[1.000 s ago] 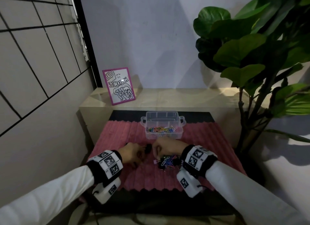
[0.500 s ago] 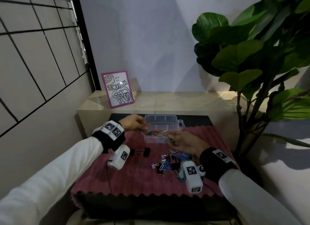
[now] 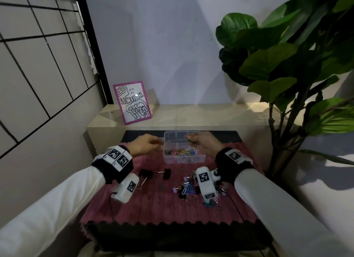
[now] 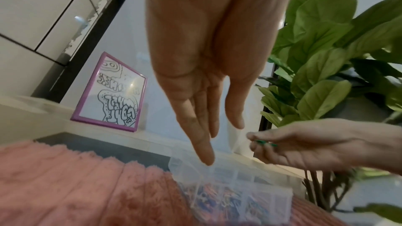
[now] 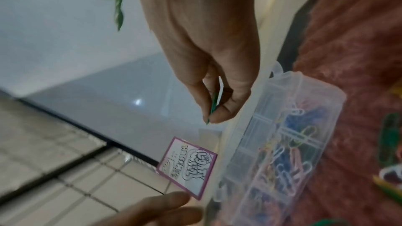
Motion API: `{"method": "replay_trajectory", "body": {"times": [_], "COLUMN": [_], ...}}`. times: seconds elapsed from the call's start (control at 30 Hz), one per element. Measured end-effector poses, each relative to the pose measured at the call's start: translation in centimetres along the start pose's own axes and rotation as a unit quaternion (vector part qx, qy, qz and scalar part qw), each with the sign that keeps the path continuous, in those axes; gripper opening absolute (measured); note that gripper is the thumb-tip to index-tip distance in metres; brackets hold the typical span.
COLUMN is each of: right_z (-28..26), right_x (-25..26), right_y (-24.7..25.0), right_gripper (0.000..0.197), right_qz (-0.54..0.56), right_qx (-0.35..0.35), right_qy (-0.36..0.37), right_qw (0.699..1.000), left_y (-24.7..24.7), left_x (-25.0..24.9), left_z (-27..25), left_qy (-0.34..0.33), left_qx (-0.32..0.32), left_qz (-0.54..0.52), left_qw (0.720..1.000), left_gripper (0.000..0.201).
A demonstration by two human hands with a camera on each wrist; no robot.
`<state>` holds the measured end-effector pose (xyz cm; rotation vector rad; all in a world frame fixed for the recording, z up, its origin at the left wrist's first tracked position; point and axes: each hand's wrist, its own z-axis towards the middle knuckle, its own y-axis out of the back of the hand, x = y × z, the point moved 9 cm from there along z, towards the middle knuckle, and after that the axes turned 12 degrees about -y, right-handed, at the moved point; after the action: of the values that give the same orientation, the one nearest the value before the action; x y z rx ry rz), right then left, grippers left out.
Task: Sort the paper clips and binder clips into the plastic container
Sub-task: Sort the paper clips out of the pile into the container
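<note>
The right hand [image 3: 203, 142] pinches what seems a green paper clip [image 5: 214, 105] above the plastic container [image 3: 199, 158], while the left hand [image 4: 204, 78], fingers straight, hovers beside it.

The head view is dim and bluish. A soft shadow of the plant [image 3: 283, 52] falls across the wall [image 3: 172, 46], and the bench [image 3: 172, 235] front sinks into black. The wide lens bends the tile lines at the left edge. A small glare spot sits on the framed picture [image 3: 132, 102]. Both wrist views are brighter but smeared; the plastic container [image 5: 282, 143] is blurred.
</note>
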<state>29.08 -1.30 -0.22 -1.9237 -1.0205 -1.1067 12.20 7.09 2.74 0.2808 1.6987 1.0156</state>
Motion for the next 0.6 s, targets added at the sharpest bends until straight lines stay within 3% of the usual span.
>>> {"method": "replay_trajectory", "body": {"times": [0.07, 0.17, 0.2, 0.27, 0.4, 0.6], "right_z": [0.4, -0.5, -1.2, -2.9, -3.6, -2.5], "right_x": [0.9, 1.8, 2.0, 1.8, -0.6, 1.3], "right_y": [-0.7, -2.0, -2.6, -4.2, -5.4, -4.7], "right_gripper": [0.018, 0.023, 0.025, 0.024, 0.019, 0.020], "right_qz": [-0.170, -0.473, -0.512, -0.537, -0.584, -0.532], "right_qx": [-0.038, -0.114, -0.118, -0.088, -0.032, -0.087], "right_qy": [0.038, 0.118, 0.157, 0.223, 0.247, 0.229], "right_qw": [0.984, 0.866, 0.836, 0.809, 0.772, 0.811], "left_y": [-0.4, -3.8, -5.2, -7.3, -9.9, -10.2], "left_x": [-0.7, -0.4, -0.4, -0.8, -1.8, -2.1], "left_z": [-1.4, -3.8, -4.6, -5.5, -4.8, -3.4], "left_qy": [-0.021, -0.021, -0.029, -0.071, -0.110, -0.117], "left_qx": [0.016, 0.099, 0.134, 0.173, 0.174, 0.179], "left_qz": [0.057, 0.054, 0.068, 0.130, 0.200, 0.226], "left_qw": [0.998, 0.993, 0.988, 0.974, 0.958, 0.950], "left_gripper": [0.027, 0.023, 0.025, 0.032, 0.041, 0.024]}}
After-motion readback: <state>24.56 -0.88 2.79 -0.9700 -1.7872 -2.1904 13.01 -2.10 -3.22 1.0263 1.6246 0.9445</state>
